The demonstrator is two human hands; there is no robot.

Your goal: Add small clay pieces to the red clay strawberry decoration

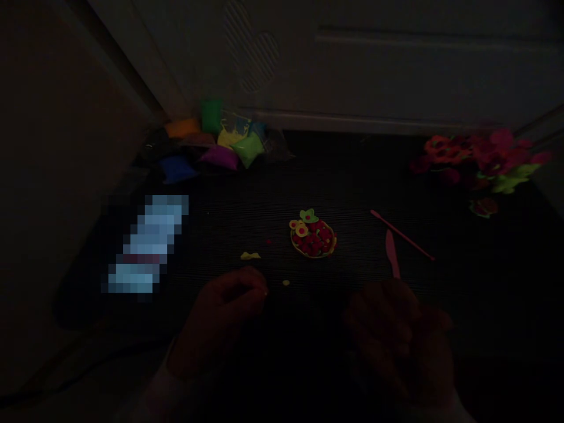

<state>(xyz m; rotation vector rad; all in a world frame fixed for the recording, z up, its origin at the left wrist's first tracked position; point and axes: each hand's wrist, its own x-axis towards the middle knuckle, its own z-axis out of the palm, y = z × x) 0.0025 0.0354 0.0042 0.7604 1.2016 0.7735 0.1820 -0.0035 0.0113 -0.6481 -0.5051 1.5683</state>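
The scene is very dim. My left hand (224, 311) hovers at the near side of the dark table, thumb and index fingertips pressed together; anything between them is too small to make out. My right hand (400, 338) is turned partly palm up, its fingers loosely bent and apart, with nothing visible in it. Beyond and between the hands lies a small round clay piece (314, 242) with a yellow rim, red balls, yellow flowers and a green one. A yellow clay scrap (250, 256) and a small yellow disc (286, 282) lie near my left hand.
A pink modelling knife (391, 252) and a thin pink stick (403, 235) lie just beyond my right hand. Colourful clay packets (220, 155) are at the back left, flowers (489, 155) at the back right. A lit, blurred-out screen (150, 244) is on the left.
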